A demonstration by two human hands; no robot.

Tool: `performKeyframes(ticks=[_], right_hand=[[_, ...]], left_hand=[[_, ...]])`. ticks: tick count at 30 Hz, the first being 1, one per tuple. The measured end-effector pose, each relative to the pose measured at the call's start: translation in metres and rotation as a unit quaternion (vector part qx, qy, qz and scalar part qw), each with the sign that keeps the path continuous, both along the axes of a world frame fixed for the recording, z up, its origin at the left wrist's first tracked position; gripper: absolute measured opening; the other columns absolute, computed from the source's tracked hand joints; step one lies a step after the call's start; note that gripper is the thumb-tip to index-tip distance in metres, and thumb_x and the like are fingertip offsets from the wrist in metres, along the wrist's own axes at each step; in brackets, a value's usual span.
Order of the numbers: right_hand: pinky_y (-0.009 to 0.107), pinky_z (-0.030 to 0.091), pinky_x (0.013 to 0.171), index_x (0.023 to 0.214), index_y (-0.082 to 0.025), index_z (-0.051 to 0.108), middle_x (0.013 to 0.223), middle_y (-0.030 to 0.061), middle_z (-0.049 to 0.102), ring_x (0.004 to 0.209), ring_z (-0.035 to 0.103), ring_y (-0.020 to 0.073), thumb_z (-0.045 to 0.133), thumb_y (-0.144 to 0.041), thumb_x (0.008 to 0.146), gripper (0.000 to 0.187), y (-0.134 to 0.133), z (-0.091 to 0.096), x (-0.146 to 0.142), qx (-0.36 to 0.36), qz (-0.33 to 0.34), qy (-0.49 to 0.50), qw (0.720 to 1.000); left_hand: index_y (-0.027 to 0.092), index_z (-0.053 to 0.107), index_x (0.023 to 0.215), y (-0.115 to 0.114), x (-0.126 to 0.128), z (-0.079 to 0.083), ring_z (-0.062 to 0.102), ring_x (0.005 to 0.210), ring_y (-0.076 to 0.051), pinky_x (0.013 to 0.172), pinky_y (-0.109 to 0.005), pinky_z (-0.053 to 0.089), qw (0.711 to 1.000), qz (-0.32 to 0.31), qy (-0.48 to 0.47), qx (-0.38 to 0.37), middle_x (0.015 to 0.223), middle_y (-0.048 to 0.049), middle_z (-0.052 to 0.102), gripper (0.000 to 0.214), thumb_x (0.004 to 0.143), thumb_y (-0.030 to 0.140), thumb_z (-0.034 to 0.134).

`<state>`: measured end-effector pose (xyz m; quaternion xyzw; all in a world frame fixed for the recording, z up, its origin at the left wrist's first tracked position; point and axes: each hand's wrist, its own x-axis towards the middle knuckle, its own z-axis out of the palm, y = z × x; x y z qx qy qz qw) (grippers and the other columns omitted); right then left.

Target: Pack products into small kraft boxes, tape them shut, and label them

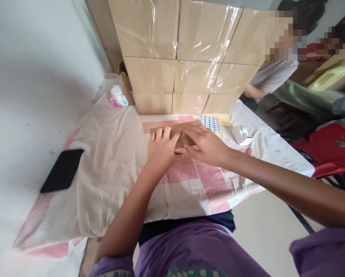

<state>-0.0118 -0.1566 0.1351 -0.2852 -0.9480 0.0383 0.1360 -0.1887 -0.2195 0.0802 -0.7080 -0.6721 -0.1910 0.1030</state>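
Note:
A small brown cardboard box [185, 141] lies on the cloth-covered table, partly hidden under my two hands. My left hand [163, 148] grips its left side, with the fingers bent over the far edge and the thumb pointing inward. On the right part of the box, my right hand [208, 145] has its fingers over the top and its thumb at the near side. Beyond the right hand lie a sheet of blue-edged labels [210, 124] and a yellow sheet [223, 120]. A white tape dispenser [242, 135] stands to their right.
Stacked cardboard boxes [195, 77] under clear, shiny wrap rise at the back of the table. A tissue pack [119, 97] stands left of them. Near the wall lies a flat black device [62, 171]. A person [276, 77] sits at the right, beyond a red chair [332, 148].

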Motion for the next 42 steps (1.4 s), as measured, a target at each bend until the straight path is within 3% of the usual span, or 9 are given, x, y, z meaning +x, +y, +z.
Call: performKeyframes(ticks=[2, 4, 9, 14, 19, 23, 26, 32, 42], right_hand=[[0.056, 0.040, 0.113, 0.142, -0.007, 0.058, 0.146, 0.0218, 0.061, 0.136, 0.051, 0.0378, 0.054, -0.033, 0.098, 0.051, 0.005, -0.014, 0.000, 0.016, 0.018, 0.011, 1.000], [0.057, 0.037, 0.118, 0.148, -0.005, 0.055, 0.153, 0.0204, 0.057, 0.142, 0.048, 0.0373, 0.052, -0.034, 0.101, 0.055, 0.007, -0.025, 0.002, 0.032, 0.021, 0.016, 0.999], [0.059, 0.036, 0.120, 0.149, -0.010, 0.057, 0.153, 0.0153, 0.059, 0.142, 0.050, 0.0371, 0.055, -0.029, 0.101, 0.052, -0.001, -0.035, 0.014, 0.081, 0.042, 0.017, 0.996], [0.058, 0.038, 0.120, 0.146, -0.008, 0.060, 0.150, 0.0155, 0.061, 0.143, 0.052, 0.0369, 0.053, -0.027, 0.103, 0.047, -0.016, -0.039, 0.023, 0.119, 0.049, 0.020, 0.991], [0.060, 0.041, 0.117, 0.146, -0.015, 0.062, 0.147, 0.0147, 0.064, 0.142, 0.054, 0.0362, 0.054, -0.022, 0.102, 0.045, -0.029, -0.042, 0.032, 0.115, 0.047, 0.031, 0.992], [0.061, 0.040, 0.117, 0.136, -0.022, 0.070, 0.144, 0.0098, 0.067, 0.144, 0.053, 0.0338, 0.056, -0.018, 0.101, 0.038, -0.036, -0.047, 0.037, 0.115, 0.094, 0.049, 0.988], [0.059, 0.038, 0.120, 0.134, -0.021, 0.070, 0.146, 0.0087, 0.066, 0.146, 0.051, 0.0325, 0.056, -0.019, 0.100, 0.037, -0.036, -0.050, 0.036, 0.119, 0.120, 0.068, 0.983], [0.061, 0.037, 0.120, 0.149, -0.019, 0.059, 0.154, 0.0102, 0.058, 0.149, 0.047, 0.0344, 0.053, -0.020, 0.100, 0.049, -0.023, -0.054, 0.024, 0.095, 0.040, 0.073, 0.992], [0.059, 0.034, 0.122, 0.137, -0.023, 0.068, 0.144, 0.0043, 0.067, 0.145, 0.053, 0.0316, 0.055, -0.014, 0.096, 0.044, -0.029, -0.058, 0.035, 0.084, 0.084, 0.130, 0.984]], left_hand=[[0.028, 0.060, 0.142, 0.000, 0.001, 0.000, 0.052, 0.122, -0.035, 0.106, -0.048, 0.042, 1.000, 0.005, 0.001, 0.000, 0.134, -0.0123, 0.060, 0.068, 0.079, 0.046, 0.077], [0.028, 0.060, 0.142, 0.000, 0.001, -0.001, 0.052, 0.122, -0.035, 0.106, -0.049, 0.042, 1.000, 0.008, 0.003, 0.004, 0.134, -0.0120, 0.060, 0.067, 0.080, 0.047, 0.075], [0.027, 0.058, 0.145, -0.003, 0.003, 0.001, 0.053, 0.122, -0.035, 0.105, -0.049, 0.042, 1.000, 0.003, 0.006, 0.006, 0.135, -0.0122, 0.060, 0.071, 0.081, 0.053, 0.076], [0.028, 0.059, 0.144, -0.006, 0.003, 0.004, 0.052, 0.124, -0.035, 0.107, -0.048, 0.042, 1.000, -0.001, -0.002, -0.004, 0.138, -0.0120, 0.059, 0.074, 0.078, 0.053, 0.079], [0.030, 0.058, 0.145, -0.008, 0.003, 0.005, 0.052, 0.126, -0.034, 0.110, -0.046, 0.041, 1.000, -0.008, -0.011, -0.013, 0.142, -0.0100, 0.058, 0.073, 0.077, 0.050, 0.079], [0.030, 0.058, 0.145, -0.005, 0.001, 0.004, 0.052, 0.126, -0.034, 0.108, -0.047, 0.042, 1.000, -0.006, -0.008, -0.014, 0.141, -0.0102, 0.058, 0.070, 0.080, 0.051, 0.076], [0.030, 0.058, 0.146, -0.003, -0.001, 0.005, 0.053, 0.126, -0.034, 0.107, -0.047, 0.043, 1.000, -0.015, 0.003, -0.015, 0.139, -0.0108, 0.059, 0.069, 0.082, 0.049, 0.074], [0.031, 0.057, 0.147, -0.004, -0.002, 0.006, 0.053, 0.134, -0.033, 0.113, -0.047, 0.042, 1.000, -0.014, -0.003, -0.023, 0.147, -0.0113, 0.056, 0.071, 0.082, 0.052, 0.076], [0.027, 0.058, 0.145, -0.005, -0.001, 0.003, 0.058, 0.133, -0.033, 0.120, -0.046, 0.039, 1.000, -0.016, 0.003, -0.009, 0.150, -0.0128, 0.056, 0.069, 0.084, 0.054, 0.075]])
